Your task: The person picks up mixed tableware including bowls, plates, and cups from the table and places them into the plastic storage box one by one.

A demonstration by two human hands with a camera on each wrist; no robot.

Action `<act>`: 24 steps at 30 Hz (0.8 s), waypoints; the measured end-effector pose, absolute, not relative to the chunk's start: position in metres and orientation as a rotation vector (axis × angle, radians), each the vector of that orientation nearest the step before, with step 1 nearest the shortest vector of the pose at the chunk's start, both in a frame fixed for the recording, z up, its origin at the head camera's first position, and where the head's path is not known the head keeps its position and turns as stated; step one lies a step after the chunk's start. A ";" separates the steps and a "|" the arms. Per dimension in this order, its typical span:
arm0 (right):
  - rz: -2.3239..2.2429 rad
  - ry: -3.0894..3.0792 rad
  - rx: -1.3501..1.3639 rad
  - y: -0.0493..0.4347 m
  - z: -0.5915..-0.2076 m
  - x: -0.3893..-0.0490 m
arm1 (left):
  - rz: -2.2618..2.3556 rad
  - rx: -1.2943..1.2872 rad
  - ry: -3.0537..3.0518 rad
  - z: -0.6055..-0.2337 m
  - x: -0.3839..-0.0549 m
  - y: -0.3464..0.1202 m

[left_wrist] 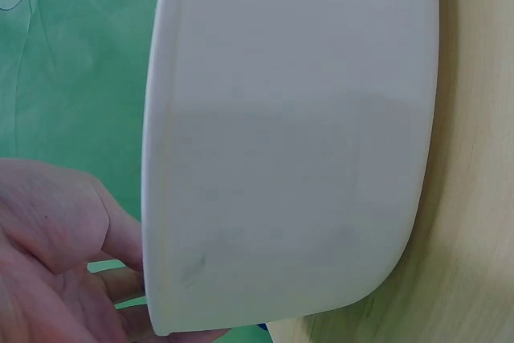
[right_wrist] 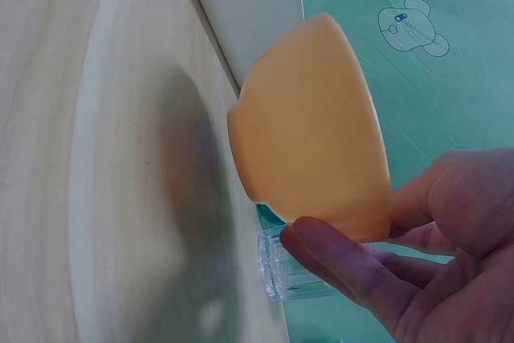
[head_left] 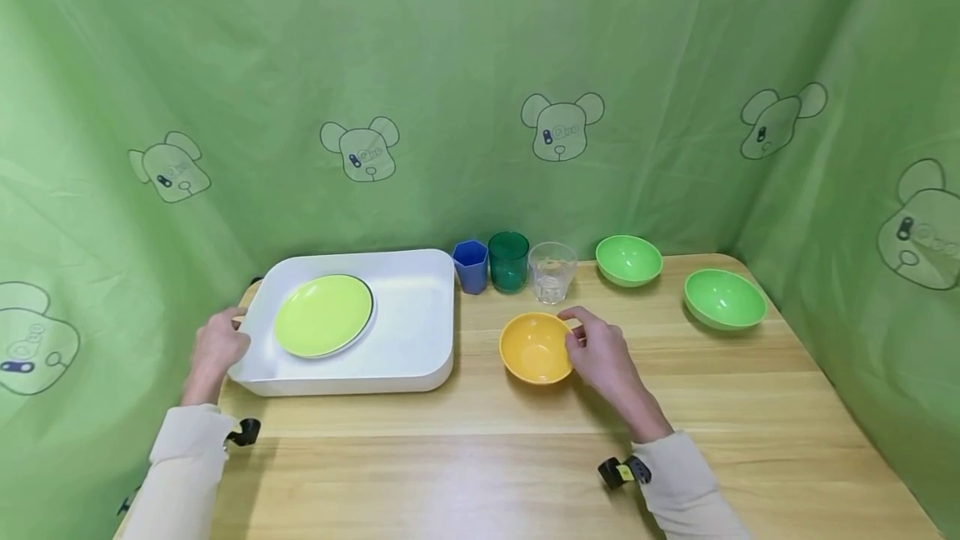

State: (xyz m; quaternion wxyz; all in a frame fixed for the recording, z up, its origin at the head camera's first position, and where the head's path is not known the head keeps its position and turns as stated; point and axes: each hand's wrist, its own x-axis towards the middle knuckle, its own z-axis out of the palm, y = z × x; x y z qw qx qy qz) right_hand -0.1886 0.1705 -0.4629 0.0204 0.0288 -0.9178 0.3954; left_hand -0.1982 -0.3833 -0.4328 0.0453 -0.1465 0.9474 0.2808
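Note:
My right hand (head_left: 602, 354) pinches the orange bowl (head_left: 534, 350) by its right rim, the thumb on one side of the wall. In the right wrist view the bowl (right_wrist: 317, 126) is clear of the wooden table, its shadow falling apart from it. My left hand (head_left: 217, 346) grips the left end of the white tray (head_left: 408, 319); in the left wrist view the thumb lies at the tray's rim and other fingers reach past its edge. Inside the tray, toward its left, lies a yellow-green plate (head_left: 324, 315) with another pale rim showing beneath.
Right of the tray stand a blue cup (head_left: 471, 267), a dark green cup (head_left: 509, 262) and a clear glass (head_left: 552, 273) in a row. Two green bowls, one at the back (head_left: 628, 260) and one farther right (head_left: 724, 299), rest on the table (head_left: 480, 457). A green curtain (head_left: 465, 65) encloses the table.

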 end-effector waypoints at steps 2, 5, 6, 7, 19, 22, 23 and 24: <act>1.221 -2.835 0.097 0.170 -0.462 -0.189 | 0.837 -0.458 2.891 -0.433 -0.198 -0.383; 1.235 -2.824 0.101 0.170 -0.459 -0.190 | 0.806 -0.476 2.888 -0.433 -0.199 -0.384; 1.241 -2.822 0.102 0.170 -0.458 -0.191 | 0.802 -0.482 2.885 -0.432 -0.199 -0.384; 1.246 -2.819 0.103 0.169 -0.457 -0.191 | 0.795 -0.487 2.885 -0.433 -0.199 -0.384; 1.269 -2.789 0.143 0.163 -0.444 -0.199 | 0.819 -0.504 2.891 -0.434 -0.199 -0.385; 1.294 -2.785 0.147 0.160 -0.442 -0.202 | 0.817 -0.519 2.891 -0.435 -0.199 -0.385; 1.302 -2.783 0.151 0.159 -0.441 -0.203 | 0.817 -0.524 2.891 -0.435 -0.199 -0.385; 1.307 -2.780 0.154 0.158 -0.441 -0.204 | 0.815 -0.528 2.892 -0.436 -0.199 -0.385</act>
